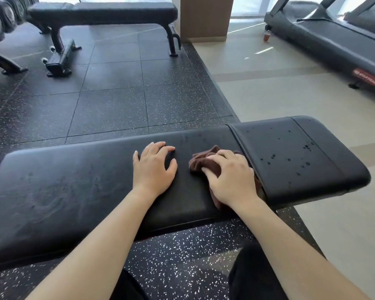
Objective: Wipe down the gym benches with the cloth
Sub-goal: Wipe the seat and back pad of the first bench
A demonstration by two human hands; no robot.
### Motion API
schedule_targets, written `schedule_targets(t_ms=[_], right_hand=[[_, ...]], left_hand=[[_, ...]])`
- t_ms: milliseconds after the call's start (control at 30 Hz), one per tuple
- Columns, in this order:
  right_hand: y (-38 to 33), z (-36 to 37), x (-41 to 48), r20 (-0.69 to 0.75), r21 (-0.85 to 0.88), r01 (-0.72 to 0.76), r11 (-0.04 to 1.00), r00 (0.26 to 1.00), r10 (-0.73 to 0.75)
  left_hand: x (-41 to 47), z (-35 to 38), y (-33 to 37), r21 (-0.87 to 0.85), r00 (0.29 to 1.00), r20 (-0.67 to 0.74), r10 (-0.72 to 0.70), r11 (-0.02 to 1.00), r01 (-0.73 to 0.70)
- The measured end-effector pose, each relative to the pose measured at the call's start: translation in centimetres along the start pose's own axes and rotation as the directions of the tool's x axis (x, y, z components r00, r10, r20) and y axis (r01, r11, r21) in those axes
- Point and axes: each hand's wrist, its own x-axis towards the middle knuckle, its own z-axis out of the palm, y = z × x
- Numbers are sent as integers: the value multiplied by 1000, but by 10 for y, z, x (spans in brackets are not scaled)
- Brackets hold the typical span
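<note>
A black padded gym bench (74, 187) stretches across the view in front of me, with a shorter seat pad (294, 152) at its right end that carries dark droplets. My right hand (230, 176) presses a crumpled brown cloth (201, 162) onto the long pad, just left of the gap between the two pads. My left hand (153, 167) rests flat on the long pad beside the cloth, fingers spread and holding nothing. A second black bench (108, 13) stands farther back on the floor.
Dark speckled rubber tiles (117, 94) cover the floor between the benches. A dumbbell rack (0, 24) is at the far left. A treadmill (333, 42) stands on the pale floor at the right, with a small red cup (266, 36) and a tan pillar (206, 17) nearby.
</note>
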Motion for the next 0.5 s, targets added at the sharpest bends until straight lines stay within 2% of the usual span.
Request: schedule_targets(t_ms=[67, 200, 300, 400, 500], right_hand=[[-1, 2, 1, -37, -4, -45, 999, 998, 45], [-12, 8, 45, -7, 7, -144, 990, 990, 144], [-16, 9, 69, 10, -8, -166, 986, 986, 166], [-11, 6, 58, 45, 5, -115, 993, 992, 114], [-3, -3, 11, 16, 52, -42, 998, 999, 41]], left_hand=[[0, 0, -1, -6, 1000, 7, 7, 1000, -7], [0, -3, -3, -22, 999, 36, 31, 999, -30], [1, -4, -5, -21, 998, 45, 38, 999, -37], [3, -1, -3, -33, 1000, -5, 22, 999, -22], [6, -3, -1, -37, 999, -26, 19, 999, -20]])
